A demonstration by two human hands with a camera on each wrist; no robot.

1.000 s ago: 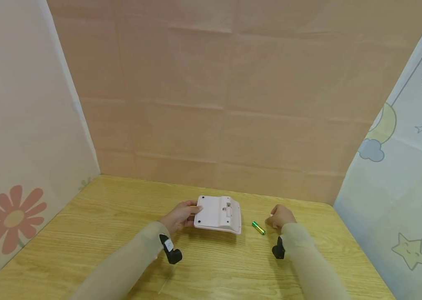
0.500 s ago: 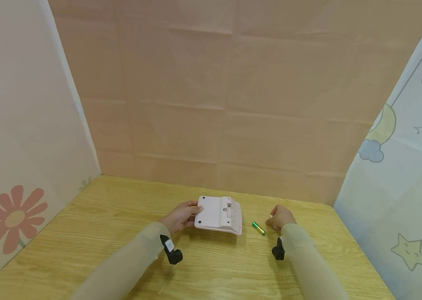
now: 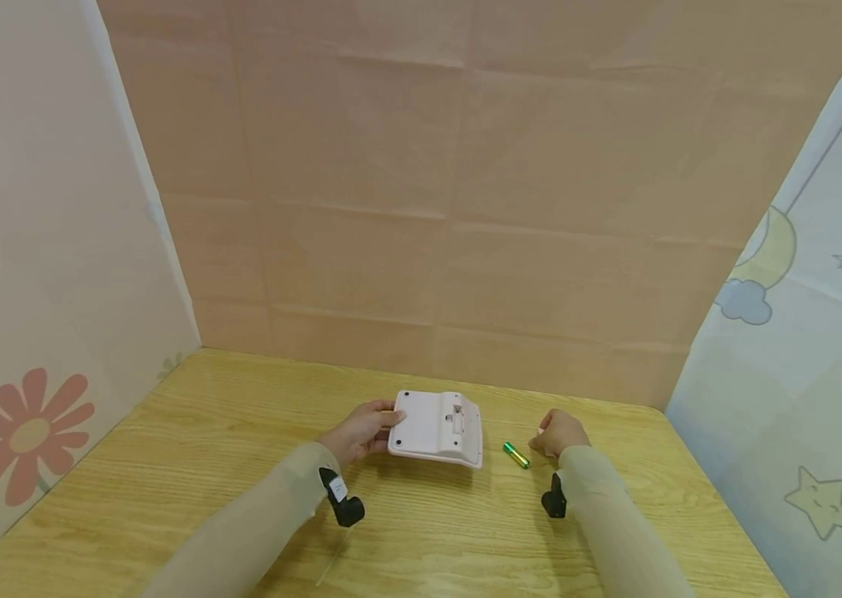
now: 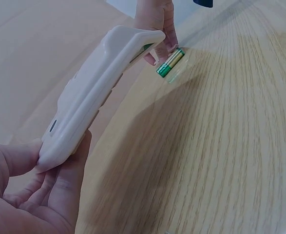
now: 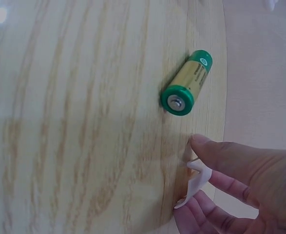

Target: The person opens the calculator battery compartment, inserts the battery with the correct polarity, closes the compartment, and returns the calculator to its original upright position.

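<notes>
One battery (image 5: 188, 80): left of it, left hand (image 3: 359, 432) grips pale device (image 3: 418, 423), slot (image 3: 457, 422) up, thus exposed; opposite, right hand (image 3: 562, 433) pinches white piece (image 5: 198, 182).

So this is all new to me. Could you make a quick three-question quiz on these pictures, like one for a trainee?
1. True or false: the green-and-gold battery lies on the wooden table, apart from both hands.
2. What is in the right hand? A) a screwdriver; B) a small white piece; C) a coin.
3. In the head view, the battery lies between the right hand and which other thing?

Key
1. True.
2. B.
3. The pale device, held at its edge by the left hand.
</notes>
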